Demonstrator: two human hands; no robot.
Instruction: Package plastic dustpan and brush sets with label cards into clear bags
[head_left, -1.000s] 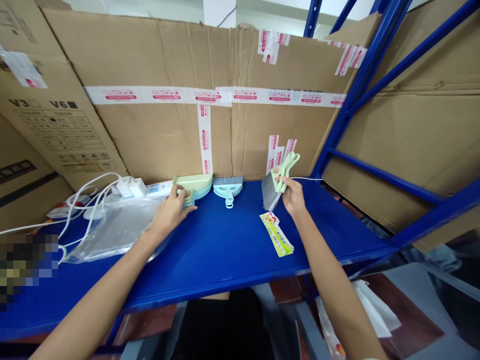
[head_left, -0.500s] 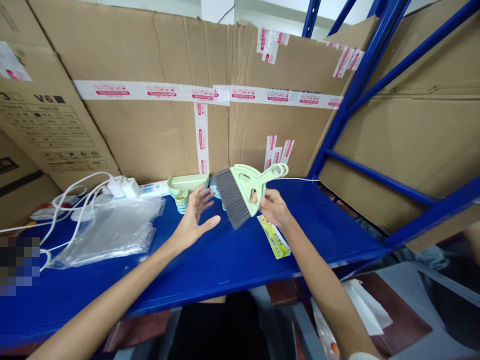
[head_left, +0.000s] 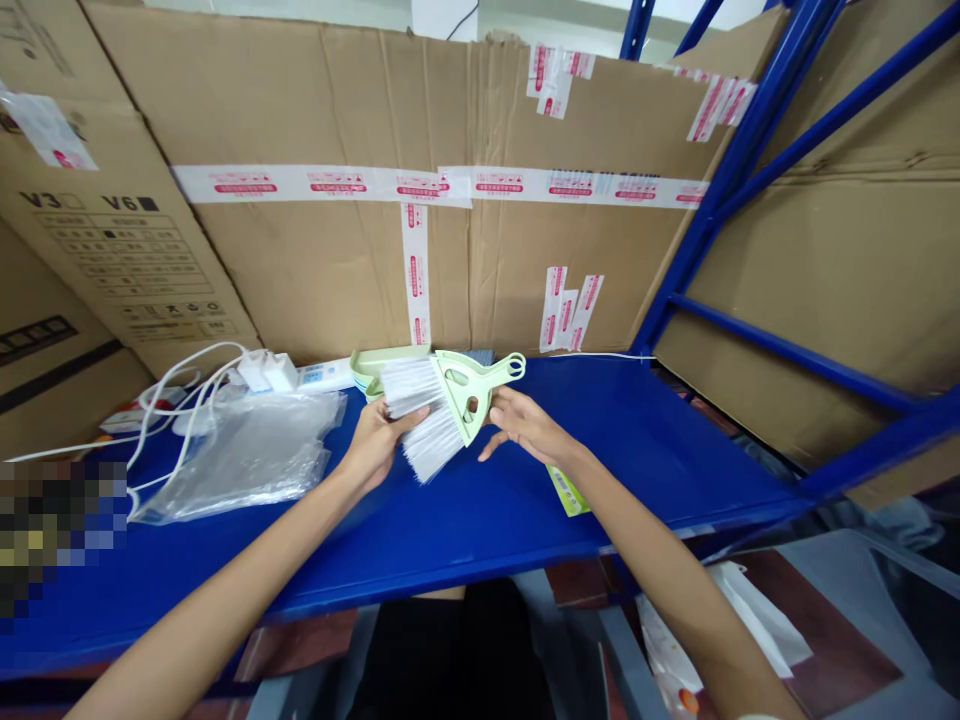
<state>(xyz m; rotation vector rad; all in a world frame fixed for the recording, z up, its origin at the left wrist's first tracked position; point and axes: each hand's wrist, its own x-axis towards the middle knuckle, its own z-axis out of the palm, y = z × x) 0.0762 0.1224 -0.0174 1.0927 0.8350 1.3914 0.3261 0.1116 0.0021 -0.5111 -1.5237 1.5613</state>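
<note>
A small hand brush (head_left: 461,395) with a pale green head and looped handle is held above the blue tabletop, its handle pointing right. Its bristles look white from this side. My left hand (head_left: 375,440) pinches the bristles at their left side, thumb in front. At the right edge of the brush head is my right hand (head_left: 525,425), fingers apart; the fingertips reach the head's edge, partly behind it. A stack of dustpans (head_left: 364,368), pale green on top, stands behind the brush and is partly hidden. Below my right wrist lies a green printed card (head_left: 568,492), partly covered.
Clear plastic bags (head_left: 247,460) lie on the blue table (head_left: 420,550) at the left. White cables and a power strip (head_left: 324,375) with plugs sit behind them. Cardboard (head_left: 337,260) walls the back; a blue metal frame (head_left: 705,220) rises at the right.
My left hand has moved onto the bristles, and my right hand's grip has loosened. The brush has moved slightly lower; its bristles looked dark grey before and look white now.
</note>
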